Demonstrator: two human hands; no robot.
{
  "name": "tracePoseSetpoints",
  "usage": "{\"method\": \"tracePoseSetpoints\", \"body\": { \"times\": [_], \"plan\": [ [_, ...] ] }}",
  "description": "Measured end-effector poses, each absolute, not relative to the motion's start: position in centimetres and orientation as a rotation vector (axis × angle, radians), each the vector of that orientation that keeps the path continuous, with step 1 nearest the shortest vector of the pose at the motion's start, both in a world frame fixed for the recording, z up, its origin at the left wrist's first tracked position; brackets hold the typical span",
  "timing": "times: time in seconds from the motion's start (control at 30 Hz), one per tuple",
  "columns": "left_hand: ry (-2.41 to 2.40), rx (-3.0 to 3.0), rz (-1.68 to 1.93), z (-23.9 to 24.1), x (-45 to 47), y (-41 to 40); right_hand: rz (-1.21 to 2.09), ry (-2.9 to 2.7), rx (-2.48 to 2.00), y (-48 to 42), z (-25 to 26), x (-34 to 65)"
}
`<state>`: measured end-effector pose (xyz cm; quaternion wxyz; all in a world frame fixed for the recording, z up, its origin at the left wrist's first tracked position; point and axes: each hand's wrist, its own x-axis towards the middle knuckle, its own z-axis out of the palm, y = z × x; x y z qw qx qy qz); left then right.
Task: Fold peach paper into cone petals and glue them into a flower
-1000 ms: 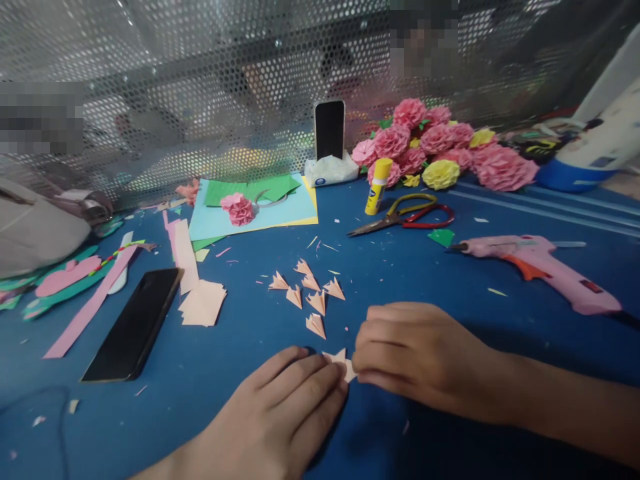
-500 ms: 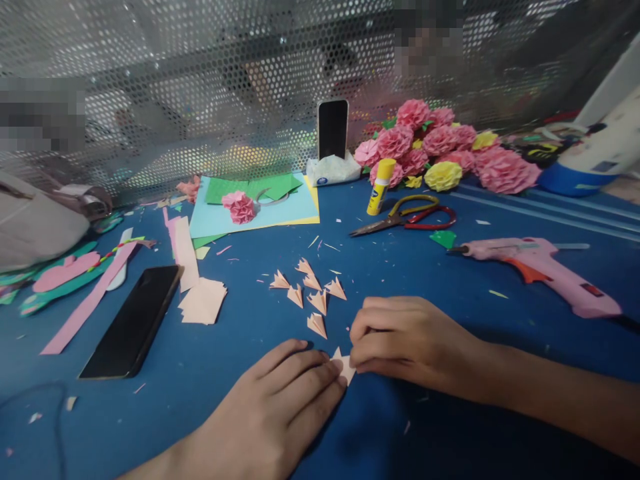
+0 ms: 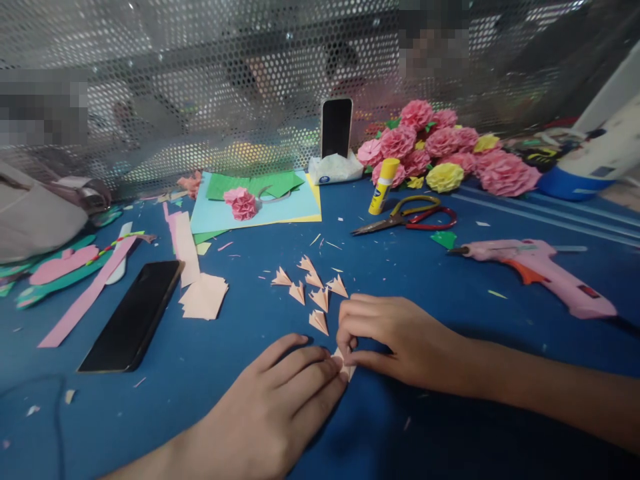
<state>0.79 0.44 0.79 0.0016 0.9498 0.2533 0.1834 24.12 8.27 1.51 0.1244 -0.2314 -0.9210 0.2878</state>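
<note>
My left hand (image 3: 280,407) lies flat on the blue table (image 3: 425,280), its fingertips pressing down a small peach folded paper piece (image 3: 345,365). My right hand (image 3: 400,340) pinches the same piece from the right, fingers curled together. Just beyond the hands lie several finished peach folded paper pieces (image 3: 313,290). A stack of peach paper squares (image 3: 204,297) sits to the left of them.
A black phone (image 3: 133,317) and pink paper strips (image 3: 183,243) lie at left. Scissors (image 3: 405,217), a glue stick (image 3: 384,187) and a pink glue gun (image 3: 535,267) are at right. Paper flowers (image 3: 440,153), coloured sheets (image 3: 255,200) and a propped phone (image 3: 336,127) stand by the perforated metal screen.
My right hand has slid left and its fingers have curled tighter over the peach piece. The left hand stays pressed on it. The view has shifted slightly.
</note>
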Motion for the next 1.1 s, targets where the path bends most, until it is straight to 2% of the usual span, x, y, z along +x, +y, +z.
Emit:
{"method": "tracePoseSetpoints", "body": {
  "times": [0.63, 0.87, 1.1],
  "plan": [
    [0.825, 3.061, 0.581, 0.8, 1.2, 0.2, 0.669, -2.793, -0.828, 7.2, 2.8, 23.6],
    [0.822, 3.100, 0.593, 0.7, 1.3, 0.1, 0.798, -2.637, -0.950, 7.4, 2.2, 23.7],
    [0.804, 3.105, 0.585, 1.4, 1.4, 0.5, 0.792, -2.541, -0.903, 7.7, 1.1, 23.7]
  ]
}}
